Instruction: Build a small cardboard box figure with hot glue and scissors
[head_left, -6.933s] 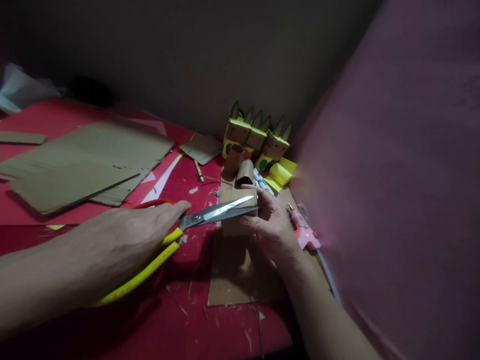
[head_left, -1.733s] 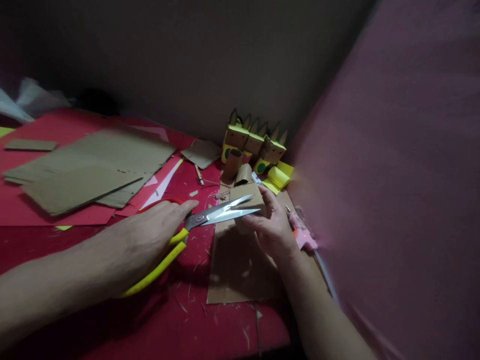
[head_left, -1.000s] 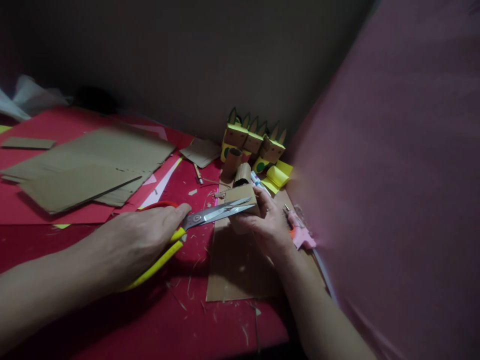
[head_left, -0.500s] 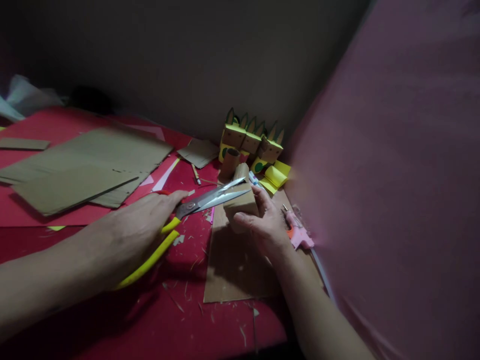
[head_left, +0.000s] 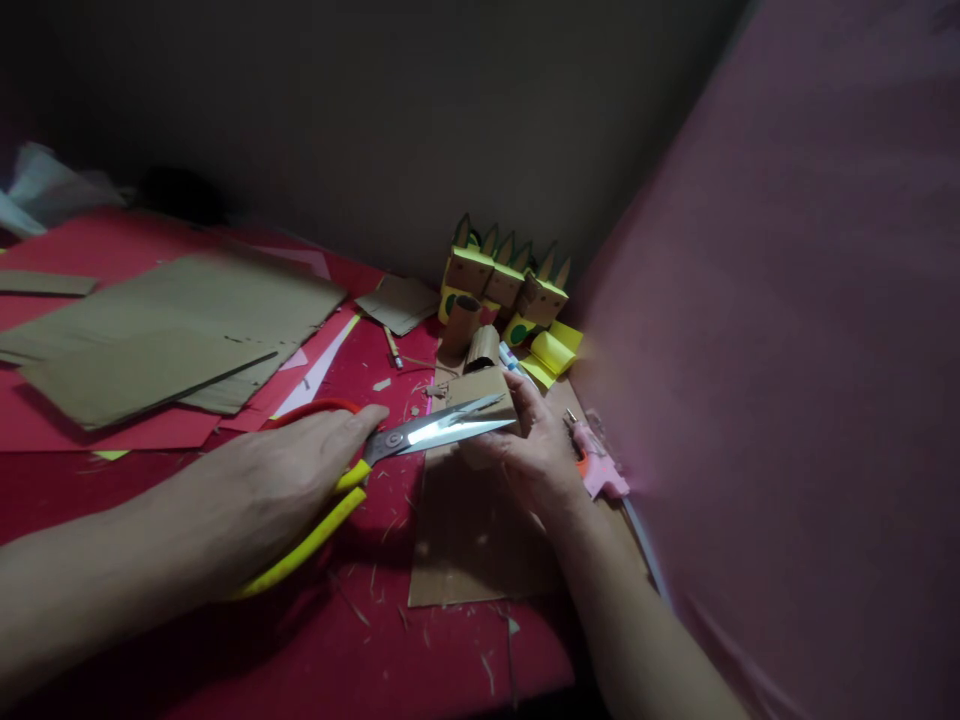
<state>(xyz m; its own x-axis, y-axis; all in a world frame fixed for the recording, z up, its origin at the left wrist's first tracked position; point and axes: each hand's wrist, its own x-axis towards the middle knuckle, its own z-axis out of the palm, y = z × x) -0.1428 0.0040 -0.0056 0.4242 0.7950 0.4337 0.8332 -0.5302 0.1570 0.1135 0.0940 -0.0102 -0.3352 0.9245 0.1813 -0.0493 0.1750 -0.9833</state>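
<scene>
the left hand [head_left: 289, 480] is closed round the yellow handles of the scissors [head_left: 390, 445], steel blades slightly parted against a small cardboard block [head_left: 487, 388] that the right hand [head_left: 536, 455] grips, held above a flat cardboard sheet [head_left: 472, 540]. just right of that hand lies a pink glue gun [head_left: 600, 470]; beyond it, rolled cardboard tubes [head_left: 472, 335] and yellow-topped paper boxes [head_left: 506, 285]. left, big corrugated sheets [head_left: 165, 330] on the red table [head_left: 225, 640].
</scene>
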